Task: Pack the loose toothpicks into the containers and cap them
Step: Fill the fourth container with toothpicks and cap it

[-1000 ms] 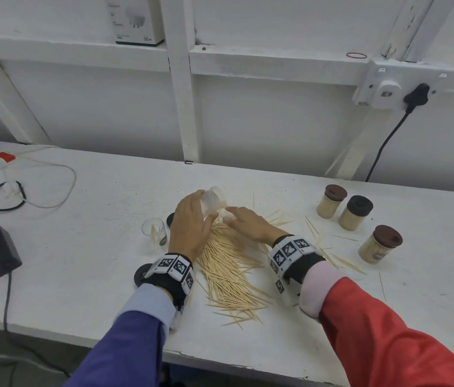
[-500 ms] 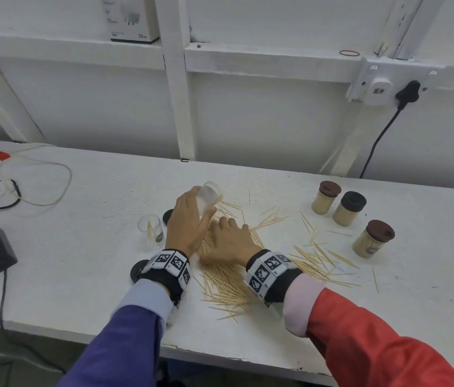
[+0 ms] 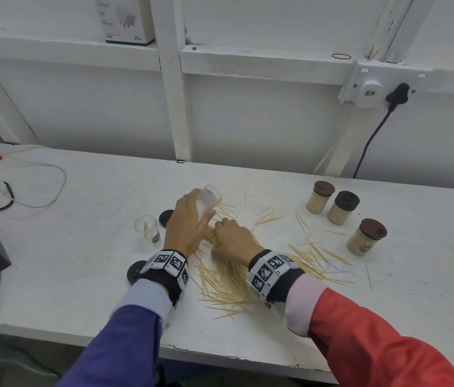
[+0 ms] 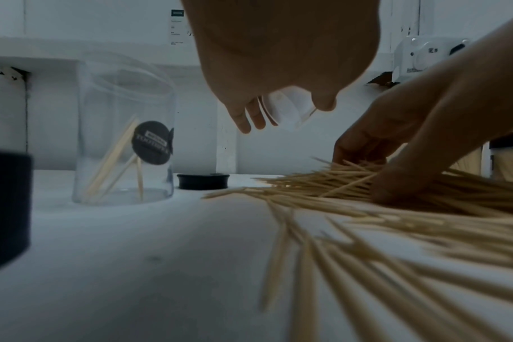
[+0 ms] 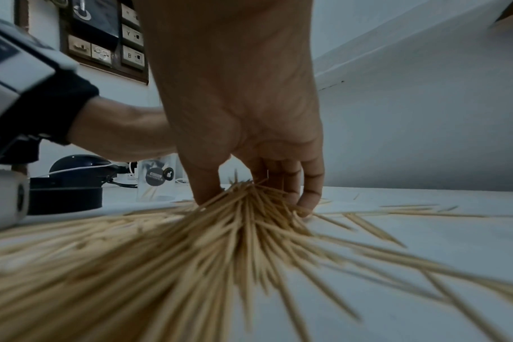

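Wooden toothpicks (image 3: pixel 224 277) lie heaped in front of the tilted clear container (image 3: pixel 208 197), with thinner scatters to its right. Since a second ago the right hand (image 3: pixel 234 241) has drawn back toward the person; it now pinches a bundle between thumb and curled fingers. The left hand (image 3: pixel 189 223) grips the container as before. Right of it stand three capped jars (image 3: pixel 341 203); left, one uncapped jar (image 3: pixel 147 231) and two black caps (image 3: pixel 166 217).

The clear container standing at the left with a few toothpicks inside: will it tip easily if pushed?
Probably yes. The clear container looks tall for its base and almost empty, so likely light. It is round, so it might roll once down. It has no cap, so its toothpicks could spill.
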Demonstrator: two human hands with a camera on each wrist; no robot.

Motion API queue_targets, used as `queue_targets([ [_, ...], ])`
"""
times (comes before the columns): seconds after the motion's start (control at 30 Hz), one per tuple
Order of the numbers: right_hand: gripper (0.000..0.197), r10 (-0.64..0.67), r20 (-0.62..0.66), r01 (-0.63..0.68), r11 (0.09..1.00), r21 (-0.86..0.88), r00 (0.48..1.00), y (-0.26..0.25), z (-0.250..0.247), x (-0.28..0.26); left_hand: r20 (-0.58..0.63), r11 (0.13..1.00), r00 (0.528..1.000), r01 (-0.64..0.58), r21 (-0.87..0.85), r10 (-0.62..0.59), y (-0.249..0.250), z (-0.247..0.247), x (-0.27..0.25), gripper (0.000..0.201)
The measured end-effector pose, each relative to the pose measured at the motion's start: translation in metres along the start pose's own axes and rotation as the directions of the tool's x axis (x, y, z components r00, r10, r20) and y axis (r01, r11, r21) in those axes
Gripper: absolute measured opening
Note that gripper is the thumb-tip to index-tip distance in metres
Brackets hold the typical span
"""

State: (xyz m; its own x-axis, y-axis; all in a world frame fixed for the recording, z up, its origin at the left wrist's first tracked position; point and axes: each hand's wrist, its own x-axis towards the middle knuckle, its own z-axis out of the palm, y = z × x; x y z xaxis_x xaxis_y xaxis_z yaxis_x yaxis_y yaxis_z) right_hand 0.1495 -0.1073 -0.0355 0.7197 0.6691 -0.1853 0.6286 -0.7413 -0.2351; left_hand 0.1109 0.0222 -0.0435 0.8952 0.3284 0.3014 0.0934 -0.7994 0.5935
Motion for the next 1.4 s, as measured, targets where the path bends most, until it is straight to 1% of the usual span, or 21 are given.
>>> queue_targets([
  [0.17, 0.029, -0.028, -0.008, 0.028, 1.000, -0.004, 1.000, 0.008, 0.002, -0.005, 0.045, 1.000, 0.999, -0.007, -0.028, 0.009, -0.002, 0.002, 0.001, 0.060],
  [0.33, 0.021, -0.027, 0.030, 0.026, 0.999, 0.026, 0.999, 0.020, 0.001, -0.008, 0.074, 0.998, 0.995, -0.061, -0.030, 0.064, -0.002, 0.004, 0.001, 0.057],
  [0.4, 0.017, 0.002, 0.065, -0.007, 0.997, 0.080, 0.998, 0.024, -0.002, -0.008, 0.070, 0.996, 0.994, -0.079, -0.035, 0.082, -0.003, 0.004, 0.001, 0.056],
  [0.5, 0.012, 0.068, 0.128, -0.098, 0.966, 0.241, 0.989, 0.031, -0.009, -0.007, 0.055, 0.993, 0.992, -0.110, -0.036, 0.112, -0.004, 0.004, 0.001, 0.054],
  [0.6, 0.017, 0.109, 0.175, -0.167, 0.915, 0.366, 0.979, 0.038, -0.017, -0.007, 0.048, 0.991, 0.990, -0.128, -0.033, 0.129, -0.003, 0.004, 0.001, 0.054],
  [0.67, 0.021, 0.122, 0.193, -0.194, 0.888, 0.417, 0.974, 0.041, -0.019, -0.009, 0.048, 0.991, 0.990, -0.133, -0.033, 0.134, -0.002, 0.005, 0.001, 0.054],
  [0.77, 0.011, 0.149, 0.213, -0.233, 0.857, 0.460, 0.966, 0.046, -0.018, -0.012, 0.052, 0.990, 0.989, -0.136, -0.033, 0.137, -0.002, 0.005, 0.000, 0.054],
  [0.83, 0.011, 0.165, 0.224, -0.256, 0.842, 0.476, 0.960, 0.049, -0.018, -0.013, 0.055, 0.990, 0.988, -0.141, -0.026, 0.142, -0.002, 0.005, -0.001, 0.054],
  [0.87, 0.013, 0.169, 0.225, -0.260, 0.838, 0.479, 0.960, 0.050, -0.017, -0.013, 0.056, 0.989, 0.988, -0.144, -0.022, 0.145, -0.002, 0.005, -0.001, 0.054],
  [0.97, 0.028, 0.169, 0.222, -0.262, 0.820, 0.509, 0.960, 0.053, -0.018, -0.015, 0.059, 0.989, 0.988, -0.146, -0.010, 0.146, -0.002, 0.005, -0.001, 0.055],
  [1.07, 0.022, 0.184, 0.181, -0.252, 0.820, 0.515, 0.966, 0.057, -0.019, -0.017, 0.056, 0.988, 0.987, -0.153, -0.010, 0.153, -0.003, 0.006, 0.000, 0.055],
  [1.2, 0.027, 0.203, 0.146, -0.250, 0.799, 0.547, 0.968, 0.063, -0.020, -0.017, 0.061, 0.987, 0.985, -0.158, -0.004, 0.158, -0.004, 0.006, -0.001, 0.055],
  [1.23, 0.025, 0.208, 0.137, -0.249, 0.793, 0.557, 0.969, 0.064, -0.020, -0.018, 0.063, 0.987, 0.985, -0.159, -0.004, 0.159, -0.003, 0.006, -0.001, 0.055],
  [1.33, 0.024, 0.222, 0.123, -0.251, 0.769, 0.588, 0.967, 0.068, -0.020, -0.018, 0.070, 0.987, 0.985, -0.159, 0.003, 0.158, -0.002, 0.006, -0.001, 0.055],
  [1.4, 0.025, 0.213, 0.131, -0.247, 0.734, 0.633, 0.968, 0.070, -0.019, -0.019, 0.075, 0.988, 0.985, -0.156, 0.007, 0.155, -0.002, 0.007, 0.000, 0.055],
])
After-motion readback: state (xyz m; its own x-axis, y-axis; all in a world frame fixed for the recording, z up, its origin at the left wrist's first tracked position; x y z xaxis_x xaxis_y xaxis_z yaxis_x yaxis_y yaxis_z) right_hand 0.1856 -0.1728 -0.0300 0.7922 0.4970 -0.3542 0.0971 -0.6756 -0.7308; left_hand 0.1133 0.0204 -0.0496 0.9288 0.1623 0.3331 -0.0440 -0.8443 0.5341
